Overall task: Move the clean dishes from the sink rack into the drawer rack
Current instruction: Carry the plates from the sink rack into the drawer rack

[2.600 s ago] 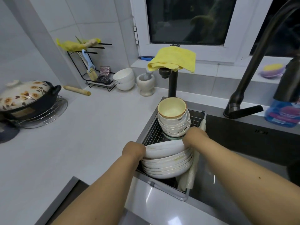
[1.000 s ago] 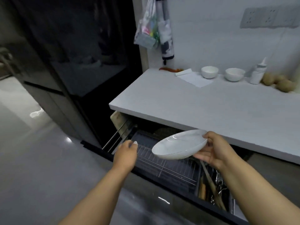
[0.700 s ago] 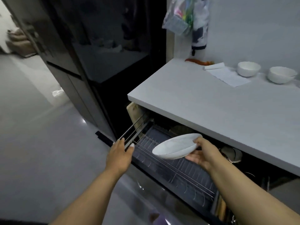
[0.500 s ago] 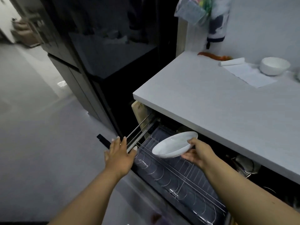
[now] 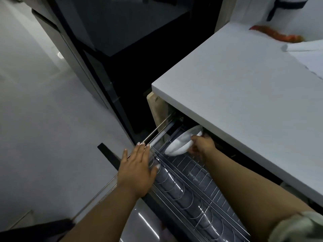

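A white shallow plate (image 5: 181,141) stands tilted on edge at the far end of the wire drawer rack (image 5: 190,186), partly under the countertop. My right hand (image 5: 201,144) grips the plate's rim from the right, fingers curled round it. My left hand (image 5: 138,170) lies flat with straight fingers on the front rail of the pulled-out drawer, holding nothing. The rack's wire slots nearer to me hold no dishes. The sink rack is out of view.
A white countertop (image 5: 244,95) overhangs the drawer on the right, with a paper sheet (image 5: 311,56) and an orange-red thing (image 5: 277,34) at its back. A dark tall cabinet (image 5: 111,49) stands behind the drawer. Grey floor (image 5: 43,119) spreads to the left.
My right hand has carried the plate from above the rack down into its far end, tipping it onto its edge. My left hand has stayed on the drawer's front rail.
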